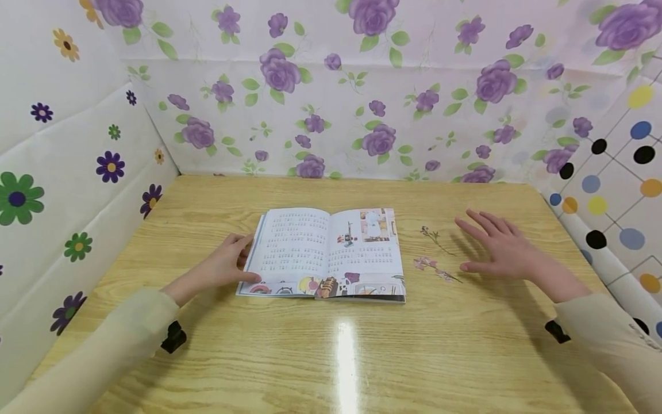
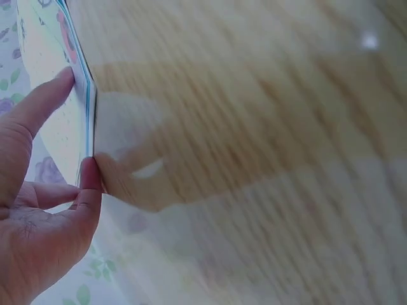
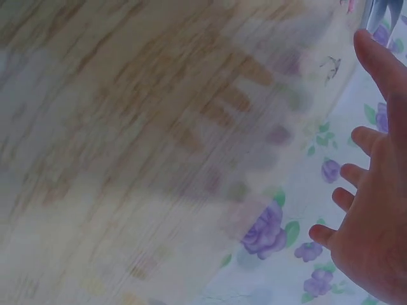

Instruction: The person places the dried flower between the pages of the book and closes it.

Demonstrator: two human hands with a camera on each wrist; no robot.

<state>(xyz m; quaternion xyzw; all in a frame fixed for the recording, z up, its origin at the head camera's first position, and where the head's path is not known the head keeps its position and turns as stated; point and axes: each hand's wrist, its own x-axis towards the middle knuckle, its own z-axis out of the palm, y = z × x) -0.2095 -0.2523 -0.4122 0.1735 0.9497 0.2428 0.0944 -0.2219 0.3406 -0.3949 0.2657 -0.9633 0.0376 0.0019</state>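
Book [image 1: 324,253] lies open mid-bench [image 1: 331,356], left hand [image 1: 223,265] pinching its left edge. Right hand [image 1: 499,244] hovers flat, fingers spread, holding nothing, just beside two dried flowers [image 1: 434,253].

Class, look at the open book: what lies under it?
The open book lies flat on the wooden table. The left hand holds its left edge. Anything beneath its pages is covered.

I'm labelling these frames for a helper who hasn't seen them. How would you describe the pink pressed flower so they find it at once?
On the wooden table, look just right of the open book, near its lower corner. The pink pressed flower lies flat there, in front of the right hand. Its neighbour, the darker sprig, sits farther back and looks thin and twiggy.
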